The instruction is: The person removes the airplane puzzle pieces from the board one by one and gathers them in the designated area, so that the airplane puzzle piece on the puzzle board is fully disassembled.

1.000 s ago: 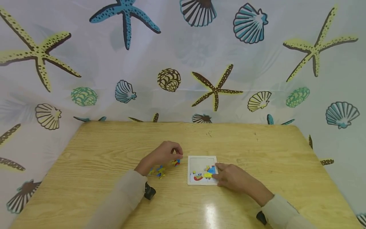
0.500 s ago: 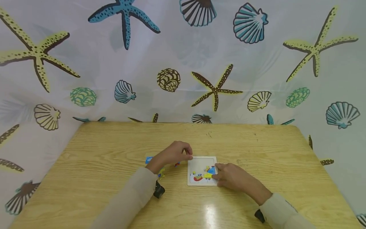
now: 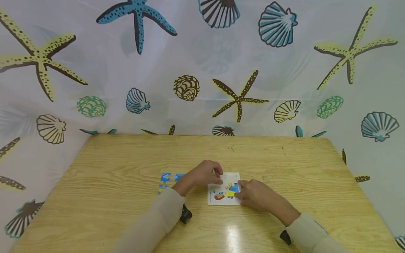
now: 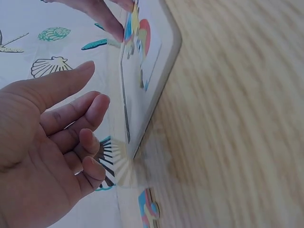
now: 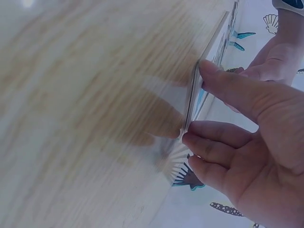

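A small white-framed jigsaw board (image 3: pixel 223 203) lies flat on the table, its lower part filled with joined pieces showing a red, blue and yellow picture (image 3: pixel 233 188). My left hand (image 3: pixel 204 174) hovers over the board's upper left side. In the left wrist view its fingers curve loosely, with a gap between thumb and index finger and nothing visible there. At the board's right edge rests my right hand (image 3: pixel 259 196); in the right wrist view the thumb (image 5: pixel 211 71) lies on the frame and other fingertips touch its side.
Several loose blue and yellow puzzle pieces (image 3: pixel 165 177) lie left of the board, partly hidden by the left forearm. One loose piece (image 4: pixel 149 209) shows near the board in the left wrist view. Behind the wooden table (image 3: pixel 126 154) hangs a curtain (image 3: pixel 196 116) printed with shells and starfish.
My left hand has moved right, from above the loose pieces to over the board, uncovering several blue pieces at left. My right hand stays at the board's right edge.
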`<action>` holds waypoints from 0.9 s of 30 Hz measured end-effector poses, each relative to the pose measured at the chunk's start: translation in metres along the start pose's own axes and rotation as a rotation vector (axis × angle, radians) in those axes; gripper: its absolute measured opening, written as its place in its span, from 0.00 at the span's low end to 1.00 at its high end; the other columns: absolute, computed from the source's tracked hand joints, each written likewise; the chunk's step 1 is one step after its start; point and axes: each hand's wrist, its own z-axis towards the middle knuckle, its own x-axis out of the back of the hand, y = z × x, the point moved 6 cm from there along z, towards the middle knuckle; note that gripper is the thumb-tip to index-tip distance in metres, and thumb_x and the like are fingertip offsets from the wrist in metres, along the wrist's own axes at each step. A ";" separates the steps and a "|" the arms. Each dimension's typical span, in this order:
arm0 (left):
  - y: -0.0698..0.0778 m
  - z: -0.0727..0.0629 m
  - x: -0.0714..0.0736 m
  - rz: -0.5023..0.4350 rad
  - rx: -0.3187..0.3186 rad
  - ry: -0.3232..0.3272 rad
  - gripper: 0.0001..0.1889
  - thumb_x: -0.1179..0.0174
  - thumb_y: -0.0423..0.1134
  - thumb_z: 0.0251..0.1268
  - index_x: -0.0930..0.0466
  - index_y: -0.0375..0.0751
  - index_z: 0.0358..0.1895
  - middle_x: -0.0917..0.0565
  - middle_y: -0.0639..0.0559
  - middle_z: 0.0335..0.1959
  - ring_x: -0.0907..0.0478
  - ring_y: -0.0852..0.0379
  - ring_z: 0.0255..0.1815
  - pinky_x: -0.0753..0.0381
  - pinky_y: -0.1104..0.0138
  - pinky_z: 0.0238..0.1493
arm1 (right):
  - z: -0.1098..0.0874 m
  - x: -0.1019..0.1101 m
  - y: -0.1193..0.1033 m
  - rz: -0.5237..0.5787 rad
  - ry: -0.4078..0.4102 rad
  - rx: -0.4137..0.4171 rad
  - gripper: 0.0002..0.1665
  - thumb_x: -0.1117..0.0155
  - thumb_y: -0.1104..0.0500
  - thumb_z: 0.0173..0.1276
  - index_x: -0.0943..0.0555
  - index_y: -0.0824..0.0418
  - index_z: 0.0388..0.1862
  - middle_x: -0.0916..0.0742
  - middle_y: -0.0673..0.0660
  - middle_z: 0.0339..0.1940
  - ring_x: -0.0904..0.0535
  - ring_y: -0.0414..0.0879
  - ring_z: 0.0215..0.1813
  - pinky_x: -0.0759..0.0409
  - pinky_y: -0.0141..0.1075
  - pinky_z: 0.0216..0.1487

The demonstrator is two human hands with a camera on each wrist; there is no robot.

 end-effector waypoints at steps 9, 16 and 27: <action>0.009 0.004 -0.012 0.036 -0.015 -0.014 0.14 0.30 0.39 0.54 0.20 0.41 0.42 0.20 0.52 0.35 0.26 0.59 0.36 0.25 0.65 0.43 | -0.002 0.002 -0.001 0.023 0.027 0.017 0.16 0.33 0.55 0.61 0.15 0.57 0.49 0.20 0.68 0.59 0.21 0.57 0.58 0.22 0.46 0.56; 0.014 0.004 -0.021 0.054 -0.027 -0.028 0.15 0.29 0.39 0.52 0.21 0.40 0.41 0.20 0.52 0.35 0.27 0.59 0.33 0.26 0.67 0.39 | -0.003 0.001 0.000 0.008 0.050 0.047 0.15 0.32 0.57 0.61 0.14 0.57 0.47 0.20 0.69 0.57 0.20 0.58 0.57 0.21 0.45 0.53; 0.020 0.005 -0.028 0.087 0.008 -0.042 0.16 0.27 0.39 0.49 0.21 0.41 0.40 0.21 0.52 0.34 0.28 0.60 0.30 0.27 0.69 0.34 | -0.003 0.000 0.001 0.043 0.057 0.050 0.15 0.31 0.59 0.60 0.14 0.58 0.46 0.20 0.70 0.58 0.20 0.58 0.56 0.20 0.44 0.51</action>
